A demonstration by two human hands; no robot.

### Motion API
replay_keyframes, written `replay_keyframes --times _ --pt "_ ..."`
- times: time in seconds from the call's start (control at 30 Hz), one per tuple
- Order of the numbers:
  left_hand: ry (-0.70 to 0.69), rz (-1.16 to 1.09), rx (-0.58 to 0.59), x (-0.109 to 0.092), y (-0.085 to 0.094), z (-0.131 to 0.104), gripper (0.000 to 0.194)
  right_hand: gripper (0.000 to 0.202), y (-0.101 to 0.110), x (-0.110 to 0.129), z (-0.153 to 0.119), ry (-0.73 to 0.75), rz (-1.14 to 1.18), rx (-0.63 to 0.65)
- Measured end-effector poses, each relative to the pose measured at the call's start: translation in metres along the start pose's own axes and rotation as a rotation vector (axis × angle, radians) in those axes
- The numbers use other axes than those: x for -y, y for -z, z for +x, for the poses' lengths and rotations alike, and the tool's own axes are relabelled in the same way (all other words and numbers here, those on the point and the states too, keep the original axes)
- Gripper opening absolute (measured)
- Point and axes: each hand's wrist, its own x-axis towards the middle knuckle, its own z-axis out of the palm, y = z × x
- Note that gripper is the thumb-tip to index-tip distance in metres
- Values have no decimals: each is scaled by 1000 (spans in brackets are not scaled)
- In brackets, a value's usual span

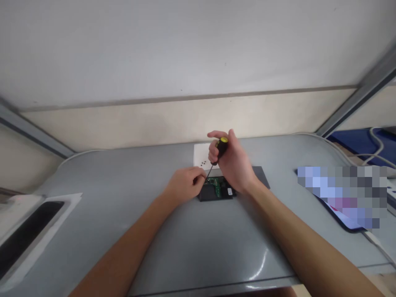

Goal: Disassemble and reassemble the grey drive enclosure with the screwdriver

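At a grey tabletop (pixel 185 255) set against a pale wall (pixel 148 123), a person bends both bare hands to an opened black device (pixel 208 193), which lies flat near the middle of the surface, toward the back, its green circuit board (pixel 218 188) exposed. The right hand (pixel 236 163) is wrapped around the black-and-yellow handle of a screwdriver (pixel 220 151), gripping it firmly with the index finger lifted away from the handle; the tool leans, its yellow-capped end up and its thin shaft slanting down and to the left toward the board's upper left part. Whether the tip touches the board cannot be told, as it is too small to make out. The left hand (pixel 185 183) is at the device's left edge, fingers curled beside the shaft; whether those fingers pinch the case or merely steady it cannot be told. Just behind the device, a white sheet (pixel 199 152) carries a few small dark pieces (pixel 204 162), while a dark grey panel (pixel 262 177) shows beyond the right wrist. Well apart at right, a phone (pixel 337 202) with a blurred-out, lit screen lies with a white cable (pixel 375 243) at its near end. At far left, a long black object (pixel 27 235) rests on white paper (pixel 72 202).
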Motion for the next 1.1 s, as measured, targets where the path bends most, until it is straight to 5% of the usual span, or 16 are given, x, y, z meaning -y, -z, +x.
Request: replay_keyframes --times 0.17,0.33,0.67,0.83,1.1 --pt "-23 -3 -8 0 0 0 23 28 4 1 -1 -15 48 37" --pt "-39 11 -13 0 0 1 23 46 3 -3 0 4 42 -43" --pt "-41 42 -15 0 1 2 23 35 6 -2 2 -28 55 -7" --pt "-21 48 2 -1 1 2 24 52 5 -3 3 2 26 -93" --pt "11 11 19 0 -2 3 24 35 6 0 0 -23 28 22"
